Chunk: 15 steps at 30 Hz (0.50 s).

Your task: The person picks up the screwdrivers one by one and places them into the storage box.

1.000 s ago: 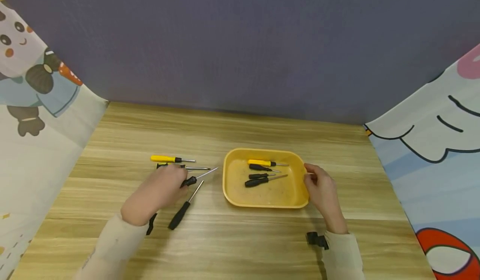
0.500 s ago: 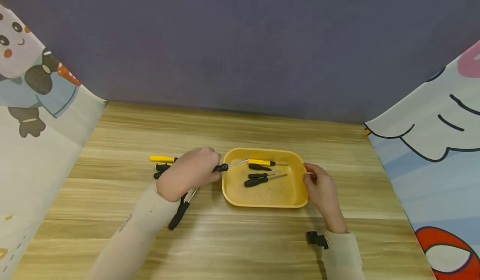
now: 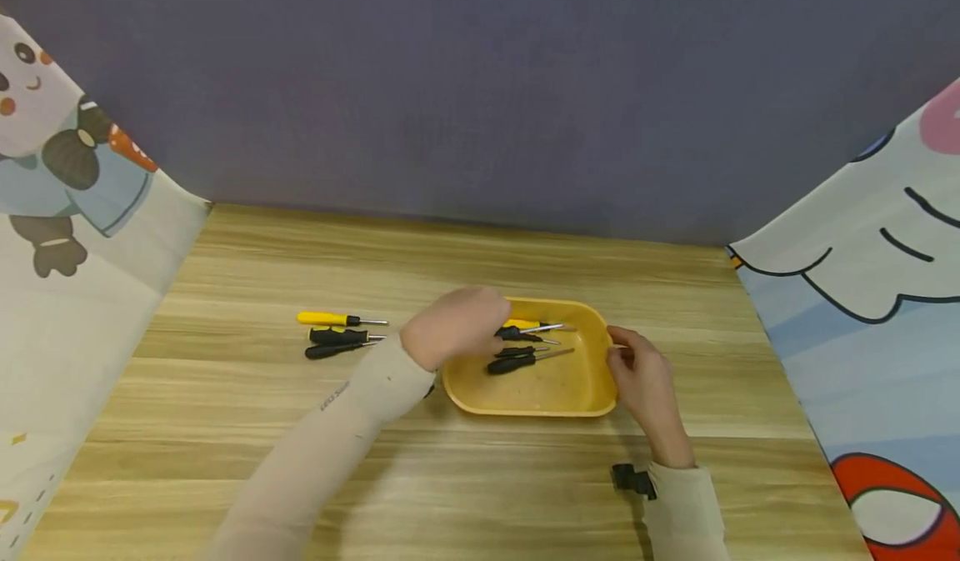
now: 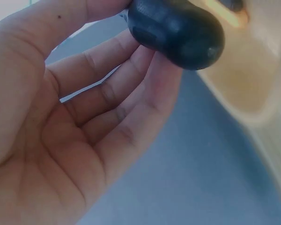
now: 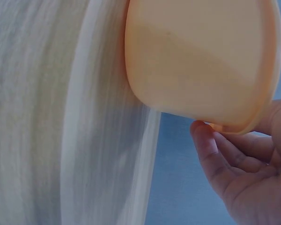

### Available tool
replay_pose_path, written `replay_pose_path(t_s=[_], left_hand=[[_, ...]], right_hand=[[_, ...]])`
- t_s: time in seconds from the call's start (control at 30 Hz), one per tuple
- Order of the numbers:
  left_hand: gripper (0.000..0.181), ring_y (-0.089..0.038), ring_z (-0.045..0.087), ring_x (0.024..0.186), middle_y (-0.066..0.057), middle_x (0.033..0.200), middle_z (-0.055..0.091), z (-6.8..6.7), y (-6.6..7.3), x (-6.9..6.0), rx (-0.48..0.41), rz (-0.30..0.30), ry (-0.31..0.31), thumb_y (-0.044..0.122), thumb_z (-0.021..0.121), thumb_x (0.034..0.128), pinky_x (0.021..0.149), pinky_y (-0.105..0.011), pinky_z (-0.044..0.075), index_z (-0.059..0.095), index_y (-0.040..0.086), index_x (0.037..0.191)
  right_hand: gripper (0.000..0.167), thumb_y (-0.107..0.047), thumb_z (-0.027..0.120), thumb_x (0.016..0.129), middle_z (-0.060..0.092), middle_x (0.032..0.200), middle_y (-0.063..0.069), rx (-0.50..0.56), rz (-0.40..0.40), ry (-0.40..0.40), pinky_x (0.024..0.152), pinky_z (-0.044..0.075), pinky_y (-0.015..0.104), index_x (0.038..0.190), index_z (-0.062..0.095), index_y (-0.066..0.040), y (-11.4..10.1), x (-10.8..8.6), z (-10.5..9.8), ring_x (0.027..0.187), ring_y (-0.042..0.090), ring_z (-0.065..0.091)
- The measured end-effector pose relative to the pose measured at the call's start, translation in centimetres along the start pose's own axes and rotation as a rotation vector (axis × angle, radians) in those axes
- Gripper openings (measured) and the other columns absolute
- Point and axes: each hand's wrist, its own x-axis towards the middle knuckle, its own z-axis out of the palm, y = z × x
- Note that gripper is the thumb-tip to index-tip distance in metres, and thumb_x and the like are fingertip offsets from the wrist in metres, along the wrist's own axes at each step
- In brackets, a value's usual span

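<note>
My left hand (image 3: 457, 328) is over the left part of a yellow plastic bin (image 3: 540, 412). It pinches the black handle of a screwdriver (image 4: 178, 35) between thumb and fingers, and the metal shaft points right over the bin. Inside lie several other screwdrivers, among them a black one (image 3: 512, 365) and a yellow one partly covered by the held tool. At the bin's right end, my right hand (image 3: 645, 378) holds the rim between thumb and fingers. The right wrist view shows fingertips (image 5: 203, 133) against the bin's wall.
Left of the bin on the wooden table (image 3: 480, 486) lie a yellow screwdriver (image 3: 322, 318), a black-and-yellow screwdriver (image 3: 337, 336) and a black screwdriver (image 3: 330, 350). My left sleeve (image 3: 360, 411) covers part of the table. A dark panel (image 3: 480, 102) stands behind.
My left hand has carried the black-handled screwdriver rightward from the group on the table to above the bin. The right hand has stayed on the rim.
</note>
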Motion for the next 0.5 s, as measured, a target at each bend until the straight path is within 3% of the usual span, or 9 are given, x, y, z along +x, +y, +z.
replay_pose_path(t_s=[0.27,0.5], left_hand=[[0.020,-0.011,0.041,0.062,0.002,0.070,0.051,1.5,1.7,4.0,0.057,0.051,-0.064,0.014,0.073,0.0915,0.058,-0.023,0.042,0.062,0.014,0.075],[0.012,-0.010,0.048,0.070,0.002,0.083,0.060,2.7,2.4,6.0,0.116,0.049,-0.098,0.010,0.070,0.0934,0.065,-0.022,0.046,0.066,0.014,0.083]], right_hand=[[0.031,0.000,0.060,0.094,0.070,0.112,0.019,-0.013,0.010,0.010,0.073,0.056,0.046,0.125,0.065,0.003,0.0,0.0,0.1,0.088,0.029,0.069],[0.031,0.000,0.059,0.095,0.070,0.112,0.020,0.001,0.002,0.008,0.075,0.056,0.047,0.125,0.065,0.004,0.0,-0.1,0.2,0.089,0.030,0.069]])
